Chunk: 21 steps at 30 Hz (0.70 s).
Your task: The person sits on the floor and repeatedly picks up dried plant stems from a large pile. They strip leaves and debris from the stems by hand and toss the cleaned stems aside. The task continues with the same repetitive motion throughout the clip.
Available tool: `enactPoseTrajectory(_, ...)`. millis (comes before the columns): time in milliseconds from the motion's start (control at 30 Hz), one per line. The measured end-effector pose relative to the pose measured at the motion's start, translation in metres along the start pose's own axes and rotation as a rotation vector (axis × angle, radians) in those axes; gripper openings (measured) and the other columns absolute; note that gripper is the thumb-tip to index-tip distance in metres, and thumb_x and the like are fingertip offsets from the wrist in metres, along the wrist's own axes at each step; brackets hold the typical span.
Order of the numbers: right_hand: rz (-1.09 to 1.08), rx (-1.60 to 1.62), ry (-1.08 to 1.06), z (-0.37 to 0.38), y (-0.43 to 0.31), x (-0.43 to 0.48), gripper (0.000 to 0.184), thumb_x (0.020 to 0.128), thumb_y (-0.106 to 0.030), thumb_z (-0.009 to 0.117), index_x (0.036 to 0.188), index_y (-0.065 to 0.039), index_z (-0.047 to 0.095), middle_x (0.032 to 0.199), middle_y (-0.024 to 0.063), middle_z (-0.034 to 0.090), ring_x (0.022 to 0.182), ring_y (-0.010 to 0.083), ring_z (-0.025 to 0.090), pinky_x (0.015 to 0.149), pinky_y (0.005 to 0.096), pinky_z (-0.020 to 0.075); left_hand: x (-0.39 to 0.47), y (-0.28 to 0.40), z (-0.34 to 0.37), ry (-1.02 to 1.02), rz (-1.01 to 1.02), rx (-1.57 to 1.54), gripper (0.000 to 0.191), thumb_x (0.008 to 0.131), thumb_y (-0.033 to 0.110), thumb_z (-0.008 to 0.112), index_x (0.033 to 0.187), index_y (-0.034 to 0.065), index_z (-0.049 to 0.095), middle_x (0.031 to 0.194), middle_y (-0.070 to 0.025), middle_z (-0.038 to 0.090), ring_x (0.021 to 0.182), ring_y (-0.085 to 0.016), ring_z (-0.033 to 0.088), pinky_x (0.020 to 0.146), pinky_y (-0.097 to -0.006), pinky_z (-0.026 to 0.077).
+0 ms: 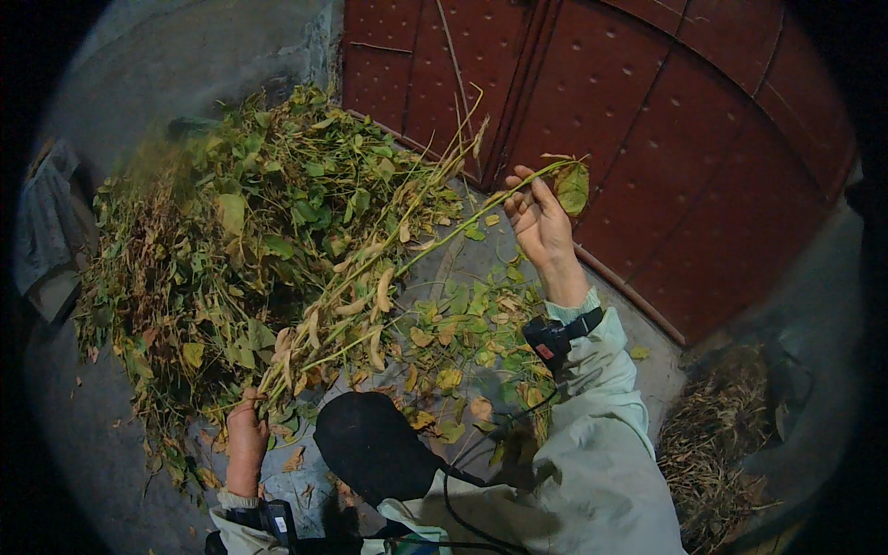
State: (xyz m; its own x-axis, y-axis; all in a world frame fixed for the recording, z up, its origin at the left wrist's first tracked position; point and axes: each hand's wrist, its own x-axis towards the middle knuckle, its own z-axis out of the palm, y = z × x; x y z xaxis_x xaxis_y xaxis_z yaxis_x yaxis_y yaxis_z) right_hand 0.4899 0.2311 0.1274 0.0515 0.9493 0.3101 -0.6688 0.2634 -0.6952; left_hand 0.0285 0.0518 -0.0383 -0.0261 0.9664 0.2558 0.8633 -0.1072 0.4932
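Observation:
My left hand [248, 422] grips the lower ends of several bean stalks, which look like soybean. Plump tan pods [383, 290] hang along these stalks, and their thin dry tips reach up toward the red door. Up and to the right, my right hand [540, 225] pinches the far end of one green stem [444, 239] between thumb and fingers. A yellow-green leaf [572, 189] hangs from that stem just beyond the thumb. The stem slants down from my right hand to the bunch in my left.
A big heap of leafy bean plants [229, 257] fills the ground at left. Fallen leaves [479, 333] litter the floor. A red metal door [624, 159] stands behind. Dry stalks [714, 444] lie at right; black cables [447, 485] run across my front.

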Motion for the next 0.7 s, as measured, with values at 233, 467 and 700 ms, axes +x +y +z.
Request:
enactPoseTrajectory(233, 0.082, 0.154, 0.0, -0.006, 0.002, 0.002, 0.026, 0.088, -0.023, 0.055, 0.102, -0.001, 0.055, 0.084, 0.0064, 0.058, 0.073, 0.0148, 0.057, 0.067, 0.0269, 0.0529, -0.001, -0.006, 0.001, -0.017, -0.015, -0.01, 0.053, 0.063, -0.01, 0.056, 0.115, 0.0012, 0.052, 0.088, -0.0247, 0.057, 0.086, -0.041, 0.055, 0.071, -0.0423, 0.046)
enactPoseTrajectory(467, -0.175, -0.154, 0.1, -0.01, -0.007, 0.009, 0.025, 0.086, -0.028, 0.059, 0.099, -0.007, 0.053, 0.087, 0.0037, 0.056, 0.07, 0.0128, 0.055, 0.06, 0.0276, 0.0498, -0.004, -0.014, 0.0, -0.019, 0.018, 0.031, 0.058, 0.064, -0.007, 0.061, 0.12, -0.0011, 0.047, 0.093, -0.0239, 0.057, 0.089, -0.04, 0.055, 0.071, -0.0426, 0.046)
enactPoseTrajectory(700, -0.204, -0.294, 0.307, -0.024, -0.011, 0.01, 0.022, 0.092, -0.027, 0.049, 0.102, -0.008, 0.053, 0.086, 0.0016, 0.053, 0.066, 0.0115, 0.051, 0.058, 0.0274, 0.0466, -0.008, -0.028, 0.009, 0.015, -0.012, 0.066, 0.056, 0.068, -0.004, 0.062, 0.121, -0.0018, 0.047, 0.096, -0.023, 0.058, 0.09, -0.038, 0.057, 0.072, -0.0403, 0.047)
